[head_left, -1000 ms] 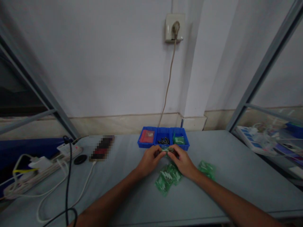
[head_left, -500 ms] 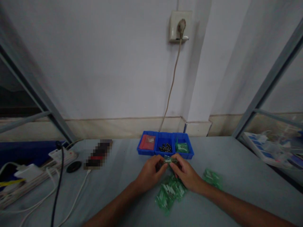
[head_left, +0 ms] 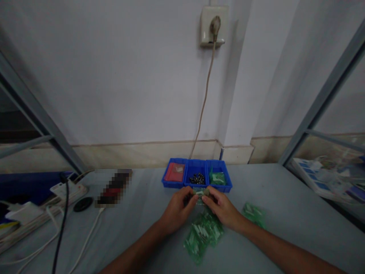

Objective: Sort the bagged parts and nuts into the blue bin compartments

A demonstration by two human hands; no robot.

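Observation:
Between my two hands is a small clear greenish plastic bag (head_left: 200,193), pinched from both sides; its contents are too small to make out. My left hand (head_left: 177,207) is closed on its left edge, thumb and fingers together. On the other edge, my right hand (head_left: 221,207) grips with thumb and forefinger. Just below lies a pile of green plastic bags (head_left: 203,232) with whitish strips showing in them. Right behind my fingers stands a blue three-part tray (head_left: 195,163), holding a red bag (head_left: 174,172), small dark shiny pieces (head_left: 197,179) and a green packet (head_left: 217,178).
Another green bag (head_left: 253,214) lies right of my right forearm. On the left are a power strip (head_left: 37,213) with cables, a black disc (head_left: 83,204) and a blurred-out device (head_left: 114,188). Metal bars (head_left: 322,83) slant up both sides. A wall rises behind the table.
The small bag between my hands now looks flatter and more spread, with my fingertips slightly farther apart. The whole view has shifted slightly.

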